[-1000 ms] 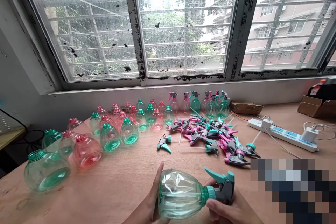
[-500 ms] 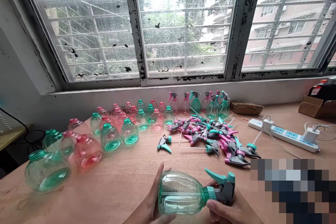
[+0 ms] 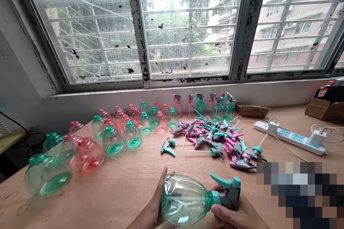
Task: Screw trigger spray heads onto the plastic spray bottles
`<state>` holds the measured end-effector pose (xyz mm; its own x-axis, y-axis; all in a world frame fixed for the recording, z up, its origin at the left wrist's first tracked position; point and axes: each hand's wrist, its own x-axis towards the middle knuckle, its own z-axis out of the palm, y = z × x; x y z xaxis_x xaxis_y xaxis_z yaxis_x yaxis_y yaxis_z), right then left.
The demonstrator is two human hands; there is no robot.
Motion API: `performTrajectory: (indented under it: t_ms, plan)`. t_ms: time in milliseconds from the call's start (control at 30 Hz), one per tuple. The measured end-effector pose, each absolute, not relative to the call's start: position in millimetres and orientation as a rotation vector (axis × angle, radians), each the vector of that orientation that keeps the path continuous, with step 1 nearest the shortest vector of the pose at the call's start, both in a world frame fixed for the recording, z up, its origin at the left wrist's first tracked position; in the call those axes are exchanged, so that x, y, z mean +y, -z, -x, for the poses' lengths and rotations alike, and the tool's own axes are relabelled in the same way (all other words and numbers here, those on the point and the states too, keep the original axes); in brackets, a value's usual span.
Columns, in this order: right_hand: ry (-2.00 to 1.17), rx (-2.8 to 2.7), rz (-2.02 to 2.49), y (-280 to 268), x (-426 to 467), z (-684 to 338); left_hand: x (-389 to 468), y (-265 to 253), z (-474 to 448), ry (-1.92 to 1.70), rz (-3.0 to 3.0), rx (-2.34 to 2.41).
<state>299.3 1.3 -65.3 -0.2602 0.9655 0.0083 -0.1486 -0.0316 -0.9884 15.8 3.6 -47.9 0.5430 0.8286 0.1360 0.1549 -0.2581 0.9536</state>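
A clear green spray bottle (image 3: 185, 200) lies sideways in my two hands, low in the view above the table. My left hand (image 3: 158, 200) wraps around its base end. With fingers closed at the teal collar, my right hand (image 3: 228, 214) grips the neck end, where the grey and teal spray head (image 3: 231, 193) sits on the bottle. The head's teal trigger points up and to the left. A thin tube shows through the bottle wall. Some fingers of both hands are hidden behind the bottle.
Open green and pink bottles (image 3: 114, 139) stand at left and back. Loose spray heads (image 3: 209, 132) lie piled mid-table; one head (image 3: 168, 146) lies apart. Several bottles with heads (image 3: 200, 105) stand by the wall. A power strip (image 3: 291, 137) and cardboard box (image 3: 319, 109) are right.
The bottle's body has turned about its long axis, and its reflections have shifted. My left fingers under it have moved; the spray head and right hand look nearly the same.
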Motion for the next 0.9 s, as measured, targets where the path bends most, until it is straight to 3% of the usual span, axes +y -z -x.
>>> performTrajectory:
  t_ms: [900]
  plan:
    - [-1.466, -1.233, 0.973, 62, -1, -296, 9, 61, -14, -0.858, -1.626, 0.617]
